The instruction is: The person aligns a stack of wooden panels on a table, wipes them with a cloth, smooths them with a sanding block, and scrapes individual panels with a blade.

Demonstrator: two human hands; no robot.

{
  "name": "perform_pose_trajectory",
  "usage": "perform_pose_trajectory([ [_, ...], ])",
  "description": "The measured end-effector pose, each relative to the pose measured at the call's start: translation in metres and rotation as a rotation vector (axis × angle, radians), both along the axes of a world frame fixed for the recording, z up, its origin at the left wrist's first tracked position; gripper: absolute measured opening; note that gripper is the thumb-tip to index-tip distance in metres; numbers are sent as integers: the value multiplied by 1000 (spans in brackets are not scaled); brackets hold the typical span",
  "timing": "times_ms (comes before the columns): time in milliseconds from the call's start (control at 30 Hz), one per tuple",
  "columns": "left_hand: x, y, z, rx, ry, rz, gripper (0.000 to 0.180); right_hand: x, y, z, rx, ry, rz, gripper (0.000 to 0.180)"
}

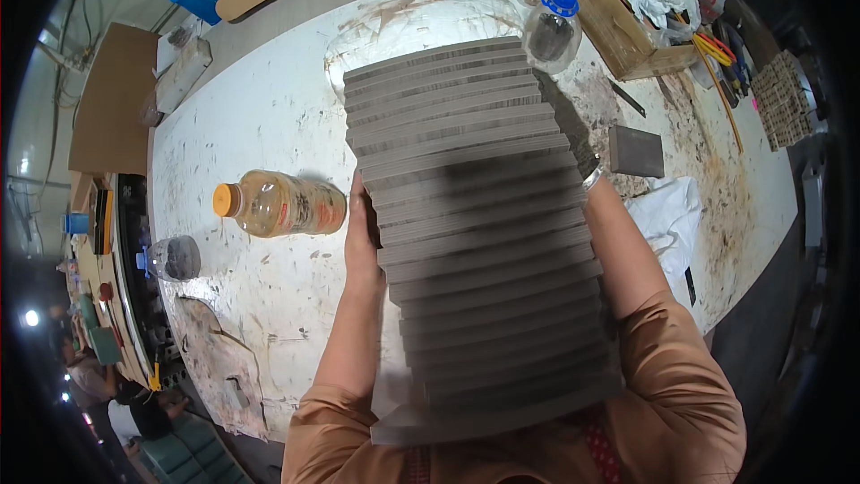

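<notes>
A tall stack of thin grey sheets [475, 206], grouped in slightly uneven layers, fills the middle of the head view and reaches back toward my chest. My left hand [360, 226] presses along its left side, with the fingers partly hidden by the stack. Around the right side comes my right forearm [623, 242], a light band at its wrist; the stack and its shadow hide most of that hand. Both arms hold the stack between them. Whether it rests on the white worktable [260, 134] or is lifted cannot be made out.
Left of the stack lies a plastic bottle with an orange cap [291, 203]; a smaller clear bottle [175, 258] is farther left. A blue-capped clear bottle [551, 36] stands behind. On the right are a grey block [636, 152], white cloth [667, 215] and wooden box [618, 18].
</notes>
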State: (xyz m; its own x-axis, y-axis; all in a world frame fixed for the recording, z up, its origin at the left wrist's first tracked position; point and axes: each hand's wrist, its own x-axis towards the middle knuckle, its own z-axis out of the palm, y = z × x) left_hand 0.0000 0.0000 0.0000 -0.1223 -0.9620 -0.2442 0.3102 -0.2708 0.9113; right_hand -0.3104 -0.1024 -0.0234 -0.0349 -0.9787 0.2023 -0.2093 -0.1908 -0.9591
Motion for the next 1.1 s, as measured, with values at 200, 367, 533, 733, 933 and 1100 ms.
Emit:
perform_pose_trajectory([
  [200, 37, 80, 18, -66, 58, 16, 87, 5, 73, 124, -97, -557, -130, 37],
  [367, 46, 188, 63, 78, 76, -127, 116, -39, 187, 155, 189, -524, 429, 55],
  [533, 25, 226, 54, -91, -250, -254, 82, -22, 309, 126, 640, -540, 234, 55],
  [733, 11, 244, 33, 56, -568, -162, 76, 15, 367, 92, 520, 15, 200, 52],
  [933, -13, 246, 27, 28, -450, 7, 68, 28, 387, 68, 388, 162, -73, 55],
  [1100, 55, 216, -50, -450, -1167, -197, 45, 32, 375, 58, 265, 416, -47, 78],
])
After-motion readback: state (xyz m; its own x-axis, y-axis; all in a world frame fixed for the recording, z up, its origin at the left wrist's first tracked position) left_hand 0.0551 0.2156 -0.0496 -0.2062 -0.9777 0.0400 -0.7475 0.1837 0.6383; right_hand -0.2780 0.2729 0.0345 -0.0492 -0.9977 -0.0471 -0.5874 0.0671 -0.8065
